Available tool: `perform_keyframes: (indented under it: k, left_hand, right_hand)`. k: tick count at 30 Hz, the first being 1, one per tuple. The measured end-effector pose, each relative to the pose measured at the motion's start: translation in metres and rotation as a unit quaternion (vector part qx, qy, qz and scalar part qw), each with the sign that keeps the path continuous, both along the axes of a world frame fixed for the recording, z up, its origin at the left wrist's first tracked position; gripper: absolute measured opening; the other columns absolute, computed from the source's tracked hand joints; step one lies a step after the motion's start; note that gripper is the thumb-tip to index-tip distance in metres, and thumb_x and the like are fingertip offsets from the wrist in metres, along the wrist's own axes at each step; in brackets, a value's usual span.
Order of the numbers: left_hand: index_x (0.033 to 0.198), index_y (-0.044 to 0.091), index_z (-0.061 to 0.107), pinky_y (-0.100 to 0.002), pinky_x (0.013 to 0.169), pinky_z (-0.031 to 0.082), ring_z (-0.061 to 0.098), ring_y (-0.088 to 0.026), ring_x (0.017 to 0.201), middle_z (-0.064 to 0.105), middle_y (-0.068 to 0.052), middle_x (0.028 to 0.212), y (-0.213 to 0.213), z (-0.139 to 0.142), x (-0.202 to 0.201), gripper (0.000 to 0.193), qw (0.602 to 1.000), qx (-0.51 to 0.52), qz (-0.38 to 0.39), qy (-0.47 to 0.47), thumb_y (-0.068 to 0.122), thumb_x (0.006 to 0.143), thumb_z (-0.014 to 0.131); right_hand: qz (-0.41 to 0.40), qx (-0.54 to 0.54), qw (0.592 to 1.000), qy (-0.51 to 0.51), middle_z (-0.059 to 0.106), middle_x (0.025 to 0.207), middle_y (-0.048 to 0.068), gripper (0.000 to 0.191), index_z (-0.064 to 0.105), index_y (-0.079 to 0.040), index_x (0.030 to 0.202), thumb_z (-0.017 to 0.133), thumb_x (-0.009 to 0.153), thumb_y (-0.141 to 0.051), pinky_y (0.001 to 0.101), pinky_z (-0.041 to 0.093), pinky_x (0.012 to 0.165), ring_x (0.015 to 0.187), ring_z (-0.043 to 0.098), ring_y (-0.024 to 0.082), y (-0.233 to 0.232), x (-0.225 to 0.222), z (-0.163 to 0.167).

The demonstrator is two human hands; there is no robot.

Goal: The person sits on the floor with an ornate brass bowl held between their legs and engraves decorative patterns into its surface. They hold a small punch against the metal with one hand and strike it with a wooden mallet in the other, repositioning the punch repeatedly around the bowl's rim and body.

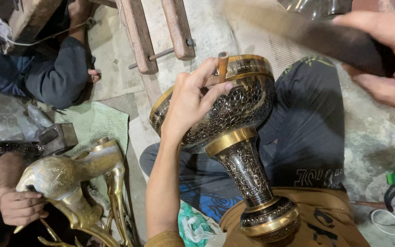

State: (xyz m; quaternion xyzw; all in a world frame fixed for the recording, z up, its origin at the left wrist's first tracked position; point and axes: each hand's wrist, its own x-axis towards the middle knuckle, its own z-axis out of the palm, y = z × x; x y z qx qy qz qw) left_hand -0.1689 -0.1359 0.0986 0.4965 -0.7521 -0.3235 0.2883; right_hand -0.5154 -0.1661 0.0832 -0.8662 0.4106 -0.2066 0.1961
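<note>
Engraved brass vase (234, 119) — left hand (190, 98) steadies chisel (223, 64).

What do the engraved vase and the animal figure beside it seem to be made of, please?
Vase: likely brass, dark-coated, with fine engraved patterns showing gold and polished golden bands. Animal figure: apparently bare brass, yellow and shiny, with faint engraving.

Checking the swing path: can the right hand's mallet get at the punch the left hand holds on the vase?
Probably yes. The right hand holds the mallet raised beside the punch, whose top stands clear above the left hand on the vase.
</note>
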Motion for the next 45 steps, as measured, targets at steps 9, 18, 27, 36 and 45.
perform_keyframes:
  k: [9, 18, 27, 36, 45]
  left_hand:
    - [0.128, 0.008, 0.064, -0.031, 0.058, 0.043, 0.056, -0.016, 0.055, 0.074, -0.011, 0.075, -0.002, 0.006, -0.001, 0.035, 1.0, 0.019, 0.001, -0.022, 0.016, 0.097, 0.077]
    - [0.13, 0.007, 0.063, -0.029, 0.064, 0.051, 0.071, -0.015, 0.068, 0.078, -0.011, 0.085, -0.001, 0.001, 0.004, 0.034, 1.0, 0.0, -0.021, -0.006, 0.014, 0.099, 0.077]
    - [0.118, 0.004, 0.064, -0.023, 0.054, 0.04, 0.053, -0.003, 0.06, 0.063, -0.001, 0.066, 0.011, -0.008, 0.005, 0.029, 0.997, -0.016, 0.074, 0.02, 0.01, 0.097, 0.082]
    - [0.126, 0.004, 0.063, -0.024, 0.054, 0.043, 0.058, -0.005, 0.059, 0.071, -0.005, 0.072, 0.01, -0.001, 0.002, 0.037, 0.998, -0.019, 0.059, 0.022, 0.008, 0.094, 0.081]
    - [0.128, 0.006, 0.066, -0.029, 0.066, 0.053, 0.074, -0.015, 0.069, 0.079, -0.012, 0.085, -0.001, 0.011, 0.004, 0.035, 0.998, 0.063, 0.012, -0.016, 0.011, 0.094, 0.077]
  right_hand:
    - [-0.02, 0.029, 0.997, 0.068, 0.067, 0.096, 0.015, 0.075, 0.057, -0.008, 0.146, 0.076, 0.075, 0.006, 0.0373, 0.057, 0.078, 0.086, 0.069, 0.025, 0.004, 0.002, 0.005]
    - [-0.051, 0.111, 0.993, -0.007, 0.063, 0.088, 0.012, 0.071, 0.057, -0.006, 0.145, 0.07, 0.077, 0.009, 0.0374, 0.055, 0.068, 0.074, 0.065, 0.022, 0.007, -0.004, 0.0]
    - [-0.019, 0.031, 0.996, 0.087, 0.068, 0.09, 0.016, 0.069, 0.062, -0.007, 0.14, 0.072, 0.073, 0.003, 0.0337, 0.055, 0.06, 0.068, 0.069, 0.025, 0.016, -0.007, -0.026]
    - [0.022, 0.03, 0.998, -0.054, 0.065, 0.112, 0.017, 0.069, 0.05, -0.003, 0.146, 0.064, 0.079, 0.007, 0.0385, 0.057, 0.084, 0.096, 0.069, 0.028, -0.003, -0.002, -0.018]
    - [-0.052, 0.106, 0.989, -0.089, 0.062, 0.106, 0.013, 0.07, 0.05, -0.008, 0.149, 0.066, 0.082, 0.006, 0.0337, 0.056, 0.072, 0.077, 0.066, 0.021, 0.003, 0.001, -0.002]
